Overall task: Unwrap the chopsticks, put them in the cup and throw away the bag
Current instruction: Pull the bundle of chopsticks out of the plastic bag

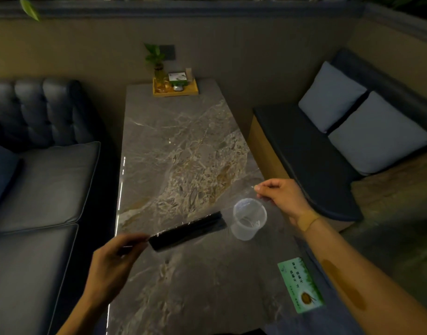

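A: Item one, nearest the viewer?

B: Green printed card (pixel 300 285), flat on the grey veined marble table (pixel 183 141), on the near side of the clear plastic cup (pixel 248 218) and to its right.

A: The cup itself?

B: Upright on the table, nothing visible inside it. It serves as reference for all entries.

A: Left hand (pixel 113 264)?

B: Left of the cup and nearer the viewer, fingers closed around the near end of the dark chopsticks (pixel 190 229). That end is blurred, so the exact pinch cannot be told.

A: The chopsticks?

B: Dark pair, lying aslant above the table, far tips just left of the cup. Their middle and far part sit inside a clear plastic bag (pixel 232 204), its torn edge showing white near the left hand.

A: Right hand (pixel 279 195)?

B: Just beyond the cup and to its right, thumb and forefinger pinched shut on the far end of the clear bag. A tan plaster (pixel 308 222) crosses the wrist.

A: Farther entries?

B: Beyond the cup, at the table's far end, a yellow wooden tray (pixel 175 91) holding a green plant in a glass vase (pixel 158 68) and a small box. Left of the cup, a dark tufted leather sofa (pixel 45 165); right of it, a bench with two pale grey cushions (pixel 352 117).
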The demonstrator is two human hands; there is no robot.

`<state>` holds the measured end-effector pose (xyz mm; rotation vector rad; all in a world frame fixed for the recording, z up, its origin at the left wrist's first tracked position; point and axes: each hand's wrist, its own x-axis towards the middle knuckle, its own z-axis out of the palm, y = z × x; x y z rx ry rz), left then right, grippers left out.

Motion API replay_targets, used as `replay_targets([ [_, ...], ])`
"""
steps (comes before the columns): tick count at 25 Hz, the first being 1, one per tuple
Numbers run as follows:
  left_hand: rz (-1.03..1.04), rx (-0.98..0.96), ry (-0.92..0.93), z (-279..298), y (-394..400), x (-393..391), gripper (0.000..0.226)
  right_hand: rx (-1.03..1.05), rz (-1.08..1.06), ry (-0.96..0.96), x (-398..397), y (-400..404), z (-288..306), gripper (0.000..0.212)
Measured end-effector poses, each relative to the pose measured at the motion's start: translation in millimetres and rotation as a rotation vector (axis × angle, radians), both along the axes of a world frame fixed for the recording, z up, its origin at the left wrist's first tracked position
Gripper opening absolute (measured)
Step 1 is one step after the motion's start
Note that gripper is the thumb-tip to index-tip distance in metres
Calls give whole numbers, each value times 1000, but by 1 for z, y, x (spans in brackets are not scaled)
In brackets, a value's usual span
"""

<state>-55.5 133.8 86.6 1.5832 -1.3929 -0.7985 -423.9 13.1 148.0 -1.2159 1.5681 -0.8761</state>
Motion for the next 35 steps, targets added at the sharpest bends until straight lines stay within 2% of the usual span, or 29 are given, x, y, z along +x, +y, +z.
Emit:
replay_targets([
  [5,91,-5,2,26,-4,-10,25,92,56,-44,-10,-3,-18,12],
  [16,59,-46,-54,69,-23,-32,24,148,92,-110,-29,-7,-31,21],
  [35,6,-143,-219,115,-73,-59,27,195,36,-216,-47,-14,-45,14],
])
